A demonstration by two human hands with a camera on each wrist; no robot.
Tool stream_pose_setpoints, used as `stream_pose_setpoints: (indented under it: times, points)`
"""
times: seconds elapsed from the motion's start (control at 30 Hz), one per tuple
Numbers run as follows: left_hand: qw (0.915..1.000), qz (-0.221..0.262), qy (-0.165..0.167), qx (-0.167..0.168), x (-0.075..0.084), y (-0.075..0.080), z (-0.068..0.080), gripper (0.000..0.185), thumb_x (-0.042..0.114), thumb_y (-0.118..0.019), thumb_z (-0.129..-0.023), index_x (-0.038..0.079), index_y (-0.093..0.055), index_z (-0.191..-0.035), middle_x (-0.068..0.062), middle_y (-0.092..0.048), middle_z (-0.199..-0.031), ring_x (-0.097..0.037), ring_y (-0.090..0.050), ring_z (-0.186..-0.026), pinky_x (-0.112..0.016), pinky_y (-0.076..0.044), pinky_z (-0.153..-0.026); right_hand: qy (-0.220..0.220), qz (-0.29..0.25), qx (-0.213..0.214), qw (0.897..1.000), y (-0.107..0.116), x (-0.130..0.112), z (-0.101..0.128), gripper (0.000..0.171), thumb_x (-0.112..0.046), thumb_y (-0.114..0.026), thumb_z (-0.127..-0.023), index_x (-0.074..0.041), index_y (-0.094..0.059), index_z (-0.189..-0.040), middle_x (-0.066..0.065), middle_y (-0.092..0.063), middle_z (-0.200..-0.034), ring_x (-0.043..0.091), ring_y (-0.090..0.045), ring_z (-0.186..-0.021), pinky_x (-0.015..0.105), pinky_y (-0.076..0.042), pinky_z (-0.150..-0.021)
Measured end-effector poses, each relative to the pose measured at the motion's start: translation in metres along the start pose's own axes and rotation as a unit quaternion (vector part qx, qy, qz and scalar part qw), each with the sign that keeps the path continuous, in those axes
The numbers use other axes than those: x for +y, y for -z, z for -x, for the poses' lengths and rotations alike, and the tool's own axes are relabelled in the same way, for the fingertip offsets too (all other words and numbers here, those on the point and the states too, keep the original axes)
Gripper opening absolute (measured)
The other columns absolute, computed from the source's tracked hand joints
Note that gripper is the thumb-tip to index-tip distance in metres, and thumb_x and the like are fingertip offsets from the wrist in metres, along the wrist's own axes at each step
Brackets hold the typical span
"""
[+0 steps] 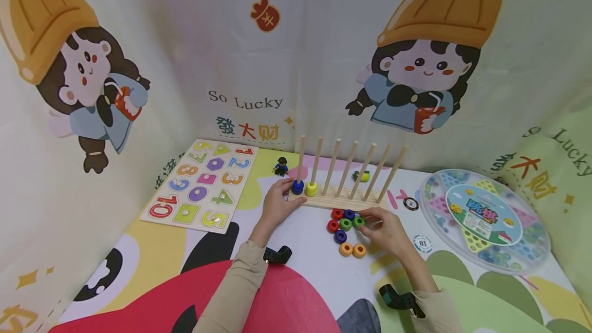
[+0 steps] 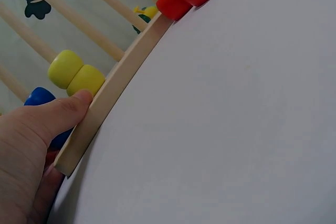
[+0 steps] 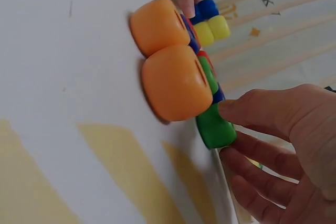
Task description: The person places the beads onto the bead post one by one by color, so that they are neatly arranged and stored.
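A wooden peg stand (image 1: 342, 201) with a row of upright pegs stands at the back. Its left end is gripped by my left hand (image 1: 279, 204), the thumb lying along the front edge in the left wrist view. Blue beads (image 1: 297, 187) sit on the leftmost peg and yellow beads (image 2: 86, 81) on the one beside it. In front of the stand, my right hand (image 1: 385, 227) pinches a green bead (image 3: 216, 127) between thumb and fingers. Close by on the table are red beads (image 1: 333, 226), dark blue beads (image 1: 340, 236), another green bead (image 1: 345, 224) and two orange beads (image 3: 176, 82).
A number-and-shape puzzle board (image 1: 199, 186) lies at the left. To the right is a round, clear-lidded game box (image 1: 435, 209), with two chips (image 1: 410, 204) near it. A small figurine (image 1: 280, 166) and a green-yellow toy (image 1: 364, 176) are behind the stand.
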State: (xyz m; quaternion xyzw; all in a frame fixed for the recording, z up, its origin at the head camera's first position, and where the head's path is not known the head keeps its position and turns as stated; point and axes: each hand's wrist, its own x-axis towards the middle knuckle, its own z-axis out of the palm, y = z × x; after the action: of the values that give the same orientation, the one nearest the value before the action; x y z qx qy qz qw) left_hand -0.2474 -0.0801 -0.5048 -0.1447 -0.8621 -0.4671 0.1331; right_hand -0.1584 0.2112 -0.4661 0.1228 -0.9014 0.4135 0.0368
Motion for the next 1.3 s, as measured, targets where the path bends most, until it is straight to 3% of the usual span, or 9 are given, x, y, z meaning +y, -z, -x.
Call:
stream_pose_setpoints:
  times: [0.2, 0.47, 0.67, 0.93, 1.2, 1.3]
  points:
    - [1.0000, 0.005, -0.001, 0.004, -0.002, -0.001, 0.001, 0.057, 0.024, -0.087, -0.076, -0.007, -0.067, -0.121, -0.015, -0.062, -0.128, -0.029, -0.060, -0.112, -0.036, -0.056, -0.090, -0.005, -0.005, 0.008, 1.000, -0.003, 0.005, 0.004, 0.032, 0.002, -0.078, -0.080, 0.003, -0.069, -0.110, 0.014, -0.070, -0.101, 0.027, -0.067, -0.088, 0.039, -0.059, -0.075]
    - [0.9999, 0.006, 0.007, 0.006, 0.001, -0.003, 0.001, 0.058, 0.024, -0.088, -0.075, -0.005, -0.068, -0.120, -0.014, -0.063, -0.127, -0.028, -0.061, -0.112, -0.035, -0.055, -0.090, -0.003, -0.012, 0.028, 1.000, -0.005, 0.009, 0.005, 0.031, 0.001, -0.078, -0.080, 0.002, -0.070, -0.110, 0.012, -0.071, -0.098, 0.018, -0.065, -0.078, 0.026, -0.056, -0.069]
    - [0.9998, 0.006, 0.015, 0.005, 0.002, -0.002, 0.001, 0.058, 0.024, -0.088, -0.075, -0.005, -0.067, -0.120, -0.013, -0.063, -0.127, -0.028, -0.060, -0.113, -0.036, -0.055, -0.091, 0.008, -0.003, 0.043, 0.999, -0.005, 0.006, 0.002, 0.030, 0.000, -0.079, -0.079, -0.001, -0.071, -0.109, 0.009, -0.071, -0.098, 0.017, -0.064, -0.079, 0.027, -0.057, -0.071]
    - [0.9998, 0.006, 0.019, 0.004, 0.001, -0.001, 0.002, 0.058, 0.024, -0.088, -0.075, -0.005, -0.067, -0.121, -0.014, -0.062, -0.127, -0.028, -0.060, -0.113, -0.036, -0.055, -0.092, 0.048, -0.012, 0.088, 0.995, 0.002, -0.012, -0.009, 0.027, -0.001, -0.079, -0.080, 0.000, -0.072, -0.106, 0.012, -0.071, -0.100, 0.027, -0.068, -0.085, 0.034, -0.059, -0.071]
    - [0.9998, 0.007, 0.019, 0.005, 0.002, 0.001, 0.003, 0.057, 0.026, -0.087, -0.075, -0.004, -0.068, -0.119, -0.013, -0.063, -0.127, -0.027, -0.061, -0.110, -0.037, -0.055, -0.090, 0.080, -0.006, 0.132, 0.988, 0.010, -0.035, -0.023, 0.026, -0.005, -0.079, -0.081, -0.002, -0.073, -0.107, 0.010, -0.070, -0.097, 0.025, -0.067, -0.085, 0.025, -0.056, -0.070]
    - [0.9998, 0.009, 0.016, 0.005, 0.001, 0.000, 0.002, 0.057, 0.026, -0.088, -0.075, -0.004, -0.068, -0.119, -0.013, -0.063, -0.127, -0.027, -0.061, -0.111, -0.036, -0.055, -0.090, 0.100, -0.007, 0.148, 0.984, 0.012, -0.043, -0.030, 0.026, -0.004, -0.080, -0.080, -0.002, -0.074, -0.105, 0.010, -0.070, -0.096, 0.025, -0.068, -0.082, 0.031, -0.058, -0.068]
